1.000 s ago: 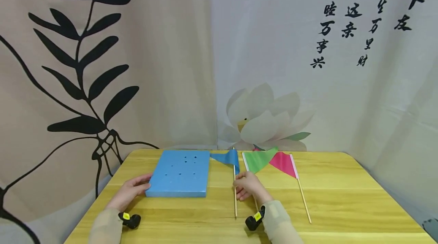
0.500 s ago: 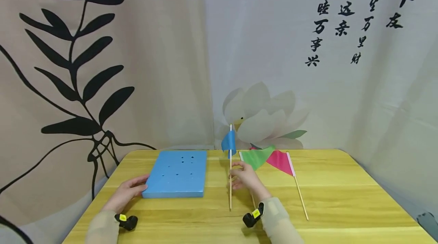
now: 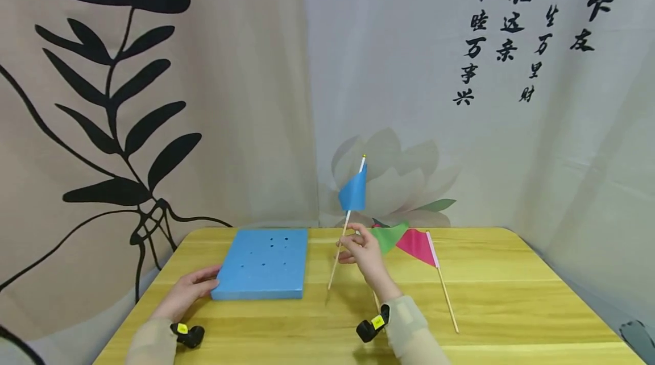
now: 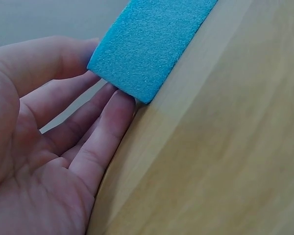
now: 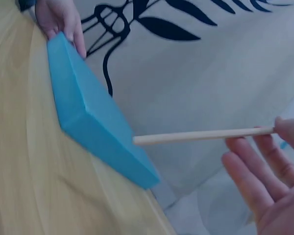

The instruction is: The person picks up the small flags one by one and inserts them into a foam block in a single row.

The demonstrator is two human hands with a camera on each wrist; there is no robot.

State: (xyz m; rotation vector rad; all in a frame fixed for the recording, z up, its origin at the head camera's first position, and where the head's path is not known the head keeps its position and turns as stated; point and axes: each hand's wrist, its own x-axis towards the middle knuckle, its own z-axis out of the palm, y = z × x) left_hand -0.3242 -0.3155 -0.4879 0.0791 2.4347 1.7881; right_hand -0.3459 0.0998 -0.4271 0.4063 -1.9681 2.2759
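My left hand [image 3: 189, 291] holds the near left edge of a blue foam board [image 3: 286, 282] lying on the table. In the left wrist view the thumb [image 4: 63, 56] meets the board's upper edge, with the other fingers along its side. Several small holes dot the board's top. My right hand [image 3: 365, 254] pinches the wooden stick of a small blue flag [image 3: 354, 190] between thumb and fingers, right of the board. The flag is raised and tilted, its lower stick end [image 5: 152, 139] pointing down to the left, apart from the board.
A green flag [image 3: 390, 237], partly hidden behind the right hand, and a pink flag [image 3: 417, 247] lie to the right on the wooden table [image 3: 512, 297]. A printed curtain [image 3: 256, 98] hangs behind the table's far edge.
My right hand has lifted the blue flag from the table and tipped it, so its top leans right and its lower end left. My left hand has stayed at the board.
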